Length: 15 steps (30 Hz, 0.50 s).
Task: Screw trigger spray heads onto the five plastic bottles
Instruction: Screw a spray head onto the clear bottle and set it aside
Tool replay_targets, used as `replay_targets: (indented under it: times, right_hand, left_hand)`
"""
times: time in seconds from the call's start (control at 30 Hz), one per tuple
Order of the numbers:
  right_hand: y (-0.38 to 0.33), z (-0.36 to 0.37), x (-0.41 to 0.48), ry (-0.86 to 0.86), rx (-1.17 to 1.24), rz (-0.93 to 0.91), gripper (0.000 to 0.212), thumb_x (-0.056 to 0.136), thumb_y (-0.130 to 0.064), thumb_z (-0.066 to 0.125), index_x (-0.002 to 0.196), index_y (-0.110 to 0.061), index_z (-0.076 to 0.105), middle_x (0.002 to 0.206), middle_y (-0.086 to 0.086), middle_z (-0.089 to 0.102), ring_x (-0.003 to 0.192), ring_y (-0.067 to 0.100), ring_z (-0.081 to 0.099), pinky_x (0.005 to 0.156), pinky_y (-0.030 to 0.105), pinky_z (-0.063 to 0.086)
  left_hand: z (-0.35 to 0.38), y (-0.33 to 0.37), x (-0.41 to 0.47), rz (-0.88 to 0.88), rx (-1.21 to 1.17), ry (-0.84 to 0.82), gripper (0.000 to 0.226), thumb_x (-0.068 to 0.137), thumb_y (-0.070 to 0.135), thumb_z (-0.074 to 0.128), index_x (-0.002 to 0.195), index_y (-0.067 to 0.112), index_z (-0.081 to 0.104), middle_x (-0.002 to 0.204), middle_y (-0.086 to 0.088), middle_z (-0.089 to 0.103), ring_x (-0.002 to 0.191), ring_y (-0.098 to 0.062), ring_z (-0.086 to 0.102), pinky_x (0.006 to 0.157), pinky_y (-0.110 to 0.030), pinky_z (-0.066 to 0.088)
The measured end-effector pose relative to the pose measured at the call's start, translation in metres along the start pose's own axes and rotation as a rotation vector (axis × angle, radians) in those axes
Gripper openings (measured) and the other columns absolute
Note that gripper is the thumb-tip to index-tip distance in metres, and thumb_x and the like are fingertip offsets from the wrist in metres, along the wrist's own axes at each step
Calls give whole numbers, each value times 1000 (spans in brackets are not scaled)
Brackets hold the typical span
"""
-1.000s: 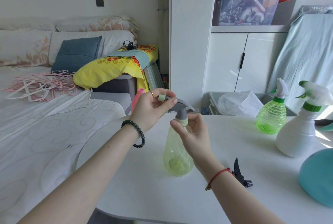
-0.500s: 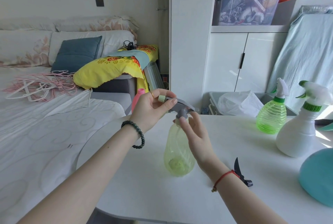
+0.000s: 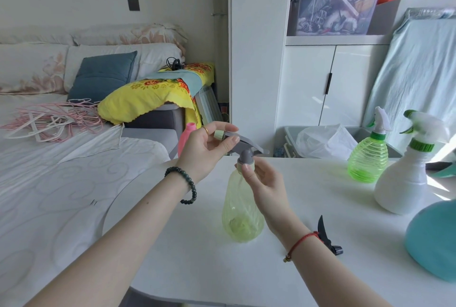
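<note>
A pale yellow-green bottle point(image 3: 240, 213) stands upright on the white table point(image 3: 197, 257) in front of me, with a grey trigger spray head point(image 3: 243, 147) seated on its neck. My left hand point(image 3: 206, 150) grips the head near its pale green nozzle. My right hand point(image 3: 265, 183) pinches the screw collar at the neck with thumb and fingertips. A bright green bottle point(image 3: 369, 157) and a white bottle point(image 3: 404, 176), both with white-and-green heads, stand at the right. A teal bottle point(image 3: 434, 240) shows at the right edge. A pink bottle point(image 3: 185, 139) peeks from behind my left hand.
A loose black trigger head point(image 3: 327, 239) lies on the table beside my right wrist. A bed point(image 3: 61, 183) with pink hangers point(image 3: 51, 121) fills the left. Behind the table stand a white cabinet point(image 3: 328, 84) and a grey bin with a plastic bag point(image 3: 323, 141).
My right hand has shifted its hold on the collar, fingers opening and regripping lower at the neck. My left hand and the bottle have stayed in place.
</note>
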State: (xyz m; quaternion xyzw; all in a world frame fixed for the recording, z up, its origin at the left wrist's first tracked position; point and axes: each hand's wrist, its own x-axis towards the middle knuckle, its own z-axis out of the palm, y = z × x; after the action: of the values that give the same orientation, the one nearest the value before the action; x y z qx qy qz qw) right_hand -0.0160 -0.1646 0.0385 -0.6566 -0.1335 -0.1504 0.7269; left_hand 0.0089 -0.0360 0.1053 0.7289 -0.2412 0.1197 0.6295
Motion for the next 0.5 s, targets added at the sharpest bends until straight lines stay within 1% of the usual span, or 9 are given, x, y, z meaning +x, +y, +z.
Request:
replay_targets:
  times: [0.07, 0.17, 0.27, 0.33, 0.37, 0.4, 0.43, 0.47, 0.5]
  right_hand:
    - [2, 1, 0, 33, 2, 7, 10, 86, -17, 59, 86, -26, 63, 93, -1, 67, 99, 17, 62, 90, 27, 45]
    - [1, 2, -1, 55, -20, 4, 9, 85, -17, 62, 88, -25, 63, 95, -1, 68, 98, 13, 62, 90, 26, 46]
    - [0, 2, -3, 64, -57, 4, 10, 83, -18, 63, 93, -17, 64, 85, -7, 64, 83, 4, 58, 81, 21, 43]
    - [-1, 1, -4, 86, -68, 8, 15, 81, -17, 66, 95, -12, 63, 76, -11, 58, 69, -3, 51, 74, 18, 39]
    - [-2, 0, -5, 88, -60, 13, 15, 80, -16, 67, 94, -12, 63, 74, -13, 57, 66, -4, 50, 72, 17, 38]
    - [-3, -1, -5, 85, -49, 24, 15, 80, -16, 68, 93, -13, 63, 74, -13, 57, 65, -4, 51, 73, 18, 39]
    - [-4, -1, -5, 79, -44, 34, 15, 79, -16, 68, 93, -13, 63, 74, -13, 58, 67, -3, 51, 75, 19, 39]
    - [-4, -2, -6, 73, -46, 40, 16, 79, -17, 69, 94, -13, 63, 74, -13, 58, 69, -1, 51, 76, 20, 39]
    - [-5, -2, -7, 62, -55, 44, 18, 79, -18, 68, 95, -13, 63, 75, -13, 58, 72, 2, 51, 78, 22, 40]
  left_hand:
    - [0, -1, 1, 4, -1, -9, 17, 83, 10, 61, 88, 26, 60, 79, -3, 68, 71, -4, 65, 69, -12, 52]
    - [1, 0, 0, 8, -23, -6, 20, 84, 8, 60, 98, 22, 59, 80, -3, 65, 69, 0, 64, 66, -10, 50]
    - [5, -3, -6, 19, -58, 32, 32, 84, 9, 58, 113, 20, 51, 82, -1, 63, 72, 7, 63, 68, -7, 47]
    - [8, -10, -17, -3, -116, 99, 38, 84, 11, 57, 119, 21, 45, 92, 3, 63, 82, 12, 62, 76, -7, 46]
    - [8, -17, -24, -20, -136, 150, 42, 84, 15, 60, 121, 23, 43, 102, 8, 61, 91, 13, 59, 84, -11, 44]
    - [8, -26, -31, -43, -128, 203, 49, 81, 25, 64, 124, 24, 41, 112, 12, 58, 103, 12, 56, 93, -18, 42]
    - [8, -35, -40, -72, -90, 246, 58, 77, 36, 66, 127, 26, 38, 121, 13, 54, 115, 6, 51, 101, -27, 38]
    - [10, -43, -49, -109, -45, 270, 66, 72, 44, 65, 128, 27, 36, 128, 12, 50, 122, -3, 48, 105, -33, 36]
    - [12, -51, -59, -152, -9, 274, 68, 69, 47, 63, 128, 30, 34, 130, 10, 47, 125, -9, 45, 106, -37, 34]
